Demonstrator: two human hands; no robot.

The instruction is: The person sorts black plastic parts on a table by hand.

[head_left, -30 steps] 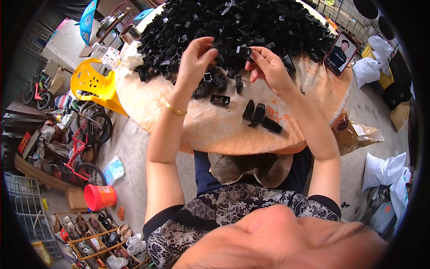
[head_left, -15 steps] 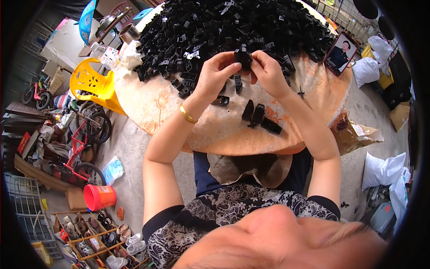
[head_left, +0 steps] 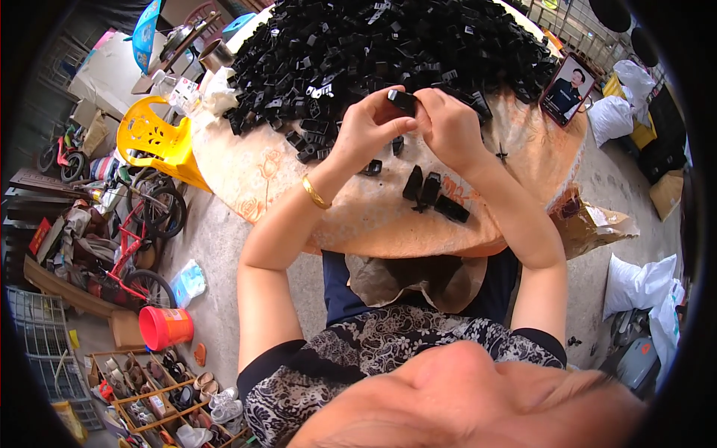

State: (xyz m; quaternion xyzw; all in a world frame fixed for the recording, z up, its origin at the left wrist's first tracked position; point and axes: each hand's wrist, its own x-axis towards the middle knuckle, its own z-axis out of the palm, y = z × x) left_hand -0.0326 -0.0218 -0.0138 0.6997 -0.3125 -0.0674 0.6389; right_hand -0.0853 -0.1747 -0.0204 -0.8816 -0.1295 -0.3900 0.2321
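Note:
Between my two hands, above the table, is a small black plastic part (head_left: 402,101). My left hand (head_left: 367,128) grips its left side with thumb and fingers. Pinched at its right end are the fingers of my right hand (head_left: 448,128), which partly hide it. Below them, several loose black plastic pieces (head_left: 431,191) lie on the orange patterned tablecloth (head_left: 366,213). One more piece (head_left: 371,168) rests near my left wrist. Beyond my hands rises a large heap of black plastic parts (head_left: 351,52).
A framed photo (head_left: 567,88) stands at the table's right side. On the left are a yellow plastic chair (head_left: 153,138), a red bicycle (head_left: 127,246), a red bucket (head_left: 166,328) and a shoe rack (head_left: 160,396). White sacks (head_left: 635,287) sit on the floor at right.
The black part has turned from upright to lying more sideways between my fingers. My right hand has rolled over, its back now facing up more, and has shifted slightly left.

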